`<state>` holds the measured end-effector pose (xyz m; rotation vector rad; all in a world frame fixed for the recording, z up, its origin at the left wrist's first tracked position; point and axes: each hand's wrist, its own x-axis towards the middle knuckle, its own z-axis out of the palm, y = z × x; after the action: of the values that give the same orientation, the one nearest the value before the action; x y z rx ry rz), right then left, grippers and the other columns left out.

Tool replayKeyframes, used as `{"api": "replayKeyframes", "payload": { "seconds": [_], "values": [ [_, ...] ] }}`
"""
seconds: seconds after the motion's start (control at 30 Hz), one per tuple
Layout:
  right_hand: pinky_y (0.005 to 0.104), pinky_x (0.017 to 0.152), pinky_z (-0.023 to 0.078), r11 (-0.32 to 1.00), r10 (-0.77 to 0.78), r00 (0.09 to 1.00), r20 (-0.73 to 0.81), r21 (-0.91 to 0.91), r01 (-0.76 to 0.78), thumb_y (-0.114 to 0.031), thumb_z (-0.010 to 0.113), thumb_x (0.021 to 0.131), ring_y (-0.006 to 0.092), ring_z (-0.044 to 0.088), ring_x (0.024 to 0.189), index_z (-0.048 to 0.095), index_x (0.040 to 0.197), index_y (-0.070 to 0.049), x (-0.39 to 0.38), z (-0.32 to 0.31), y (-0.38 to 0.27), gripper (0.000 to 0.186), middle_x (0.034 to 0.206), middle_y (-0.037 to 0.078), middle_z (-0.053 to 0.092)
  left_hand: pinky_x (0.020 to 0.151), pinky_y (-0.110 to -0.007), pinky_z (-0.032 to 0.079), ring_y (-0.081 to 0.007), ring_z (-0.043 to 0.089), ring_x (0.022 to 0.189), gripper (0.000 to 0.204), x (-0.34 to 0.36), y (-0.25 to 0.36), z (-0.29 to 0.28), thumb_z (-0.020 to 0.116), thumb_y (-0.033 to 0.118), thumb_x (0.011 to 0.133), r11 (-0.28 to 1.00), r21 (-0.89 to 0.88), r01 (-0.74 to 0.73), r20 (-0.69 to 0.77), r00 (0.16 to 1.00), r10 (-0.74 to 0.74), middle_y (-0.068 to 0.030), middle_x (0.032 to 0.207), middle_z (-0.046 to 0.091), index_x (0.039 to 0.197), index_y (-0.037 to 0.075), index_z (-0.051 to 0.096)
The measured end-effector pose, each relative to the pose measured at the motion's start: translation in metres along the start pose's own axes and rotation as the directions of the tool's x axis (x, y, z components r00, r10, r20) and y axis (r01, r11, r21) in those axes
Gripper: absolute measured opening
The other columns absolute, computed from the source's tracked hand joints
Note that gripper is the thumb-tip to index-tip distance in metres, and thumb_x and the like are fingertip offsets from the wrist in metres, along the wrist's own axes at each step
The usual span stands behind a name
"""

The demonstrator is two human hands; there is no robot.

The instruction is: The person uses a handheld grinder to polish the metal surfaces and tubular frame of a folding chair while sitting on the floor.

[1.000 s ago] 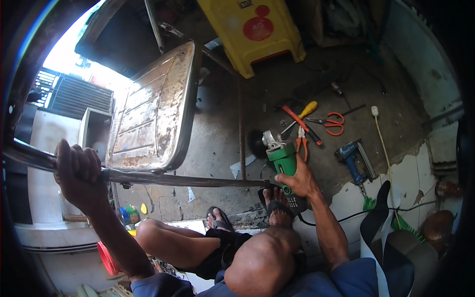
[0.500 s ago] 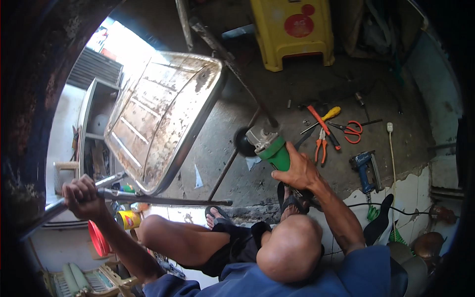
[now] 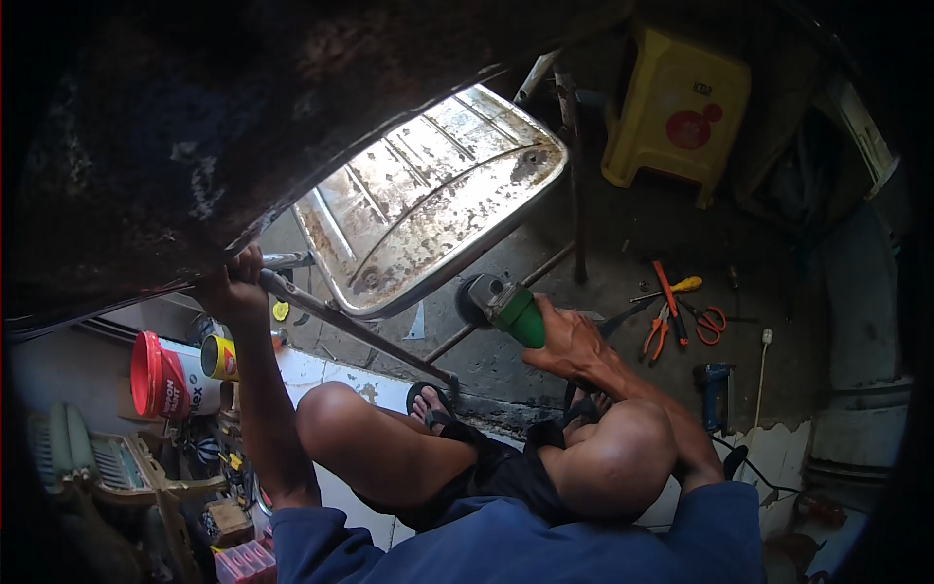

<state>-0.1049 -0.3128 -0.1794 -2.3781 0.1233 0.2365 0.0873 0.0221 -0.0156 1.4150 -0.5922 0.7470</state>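
Head view: left hand (image 3: 232, 288) up high, fingers wrapped tight round a rusty metal bar (image 3: 341, 323) that runs down-right toward the sandalled foot (image 3: 430, 403). Right hand (image 3: 569, 343) closed round the green grinder (image 3: 506, 308), disc end at the rim of the rusty metal seat (image 3: 428, 200), which is tilted over the concrete floor. Pliers (image 3: 659, 329), scissors (image 3: 708, 321) & screwdriver (image 3: 669, 286) lie near, right of the grinder. Yellow stool (image 3: 681, 107) behind.

Dim, shadowed, fisheye-warped edges
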Motion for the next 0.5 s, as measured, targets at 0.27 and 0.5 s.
{"api": "replayKeyframes", "payload": {
  "seconds": [0.27, 0.5],
  "values": [
    [0.0538, 0.087, 0.056, 0.996, -0.083, 0.988, 0.13, 0.05, 0.077, -0.034, 0.073, 0.072, 0.0509, 0.069, 0.093, 0.042, 0.139, 0.002, 0.01, -0.013, 0.031, 0.082, 0.096, 0.033, 0.07, 0.046, -0.026, 0.02, -0.0081, 0.024, 0.047, 0.047, -0.008, 0.004, -0.004, 0.041, 0.033, 0.108, 0.986, 0.165, -0.032, -0.174, 0.983, 0.061, 0.0041, 0.058, 0.022, 0.066, 0.017, 0.027],
    [0.0543, 0.086, 0.056, 0.965, -0.21, 0.955, 0.207, -0.111, 0.236, -0.039, 0.072, 0.074, 0.0502, 0.069, 0.09, 0.044, 0.136, 0.002, 0.027, -0.067, 0.026, 0.079, 0.094, 0.033, 0.07, 0.044, -0.026, 0.026, -0.009, 0.033, 0.047, 0.034, -0.011, -0.016, 0.008, 0.045, 0.027, 0.1, 0.937, 0.349, -0.038, -0.484, 0.848, 0.215, 0.0011, 0.057, 0.033, 0.072, 0.009, 0.037]
  ]
}}
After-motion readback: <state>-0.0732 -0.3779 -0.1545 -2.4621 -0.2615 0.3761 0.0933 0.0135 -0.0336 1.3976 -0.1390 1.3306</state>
